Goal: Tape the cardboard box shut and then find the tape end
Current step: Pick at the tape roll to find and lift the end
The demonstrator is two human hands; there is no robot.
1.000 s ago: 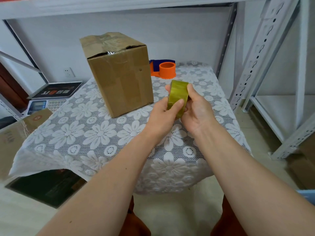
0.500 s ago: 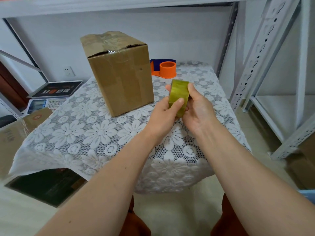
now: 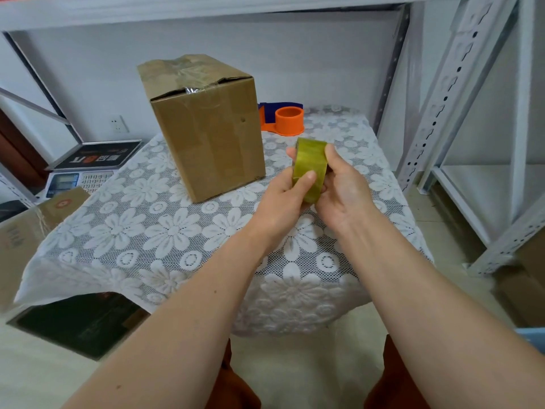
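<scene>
A brown cardboard box point(image 3: 206, 125) stands upright at the back left of the table, clear tape across its closed top flaps and down its front. To its right, above the table, I hold a yellowish roll of tape point(image 3: 310, 163) on edge between both hands. My left hand point(image 3: 280, 202) grips the near side, thumb pressed on the roll's outer face. My right hand point(image 3: 342, 187) cups the far side, its fingers wrapped over the top. The loose tape end cannot be made out.
The table point(image 3: 177, 231) carries a white lace flower cloth. An orange and blue tape dispenser point(image 3: 286, 119) sits behind the box. A weighing scale point(image 3: 85, 166) and cardboard point(image 3: 26, 231) lie at the left. Metal shelving point(image 3: 460, 113) stands at the right.
Both hands keep their hold on the roll. My left thumb has shifted slightly along its face; otherwise hardly any movement.
</scene>
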